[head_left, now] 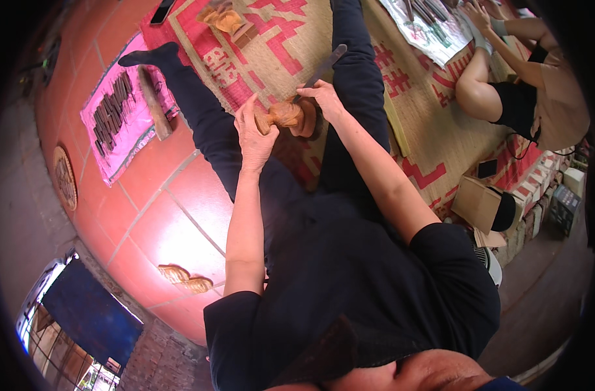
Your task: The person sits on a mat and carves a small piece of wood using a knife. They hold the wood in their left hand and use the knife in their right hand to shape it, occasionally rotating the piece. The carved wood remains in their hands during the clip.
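Between my outstretched legs I have a carved brown wooden piece [285, 116] with a rounded, waisted shape. My left hand [255, 135] grips its narrower left end, thumb and fingers on either side. At its right end my right hand [325, 99] closes round a flat, dark, narrow tool [331, 64] with a rounded tip, which points up and away from me. Whether it is a file or a blade I cannot make out. The tool's lower end is hidden by my fingers, and these are close against the wood.
Several dark carving tools [112, 107] and a wooden mallet or club [155, 107] lie on a pink cloth at left. Another carving [227, 21] sits on the patterned mat ahead. A co-worker [519, 91] sits at right beside more tools [429, 12]. A carved strip [185, 278] lies on the tiles.
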Demonstrator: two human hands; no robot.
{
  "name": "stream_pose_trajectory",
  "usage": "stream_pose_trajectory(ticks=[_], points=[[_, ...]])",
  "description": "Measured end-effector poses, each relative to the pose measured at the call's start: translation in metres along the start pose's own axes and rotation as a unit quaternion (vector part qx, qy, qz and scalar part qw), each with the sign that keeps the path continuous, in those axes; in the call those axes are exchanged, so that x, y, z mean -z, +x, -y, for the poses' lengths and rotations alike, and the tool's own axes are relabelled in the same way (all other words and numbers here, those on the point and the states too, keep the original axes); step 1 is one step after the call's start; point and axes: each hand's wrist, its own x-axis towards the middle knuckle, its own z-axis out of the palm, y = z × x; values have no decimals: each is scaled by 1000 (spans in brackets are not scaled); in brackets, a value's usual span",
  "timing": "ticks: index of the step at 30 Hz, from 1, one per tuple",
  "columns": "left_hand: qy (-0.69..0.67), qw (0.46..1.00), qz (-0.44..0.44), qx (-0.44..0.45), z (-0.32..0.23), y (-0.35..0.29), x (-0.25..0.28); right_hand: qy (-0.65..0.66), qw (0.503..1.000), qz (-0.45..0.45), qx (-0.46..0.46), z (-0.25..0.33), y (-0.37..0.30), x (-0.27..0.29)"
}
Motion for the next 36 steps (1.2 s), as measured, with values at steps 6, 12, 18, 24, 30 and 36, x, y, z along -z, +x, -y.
stream_pose_trajectory(ticks=[6, 12, 18, 24, 30, 36], points=[[13, 1000, -5, -4, 2, -1, -1, 22, 998, 50, 12, 4, -8, -6], [13, 1000, 5, 3, -2, -1, -1, 30, 999, 0, 10, 6, -3, -6], [15, 1000, 2, -4, 0, -1, 0, 0, 1000, 21, 10, 0, 0, -2], [10, 1000, -2, 0, 1, -2, 1, 18, 998, 52, 17, 0, -3, -5], [3, 1000, 1, 6, -2, -2, 0, -7, 1000, -7, 3, 1, 4, -3], [15, 1000, -3, 5, 0, -3, -1, -3, 998, 52, 23, 1, -4, -11]])
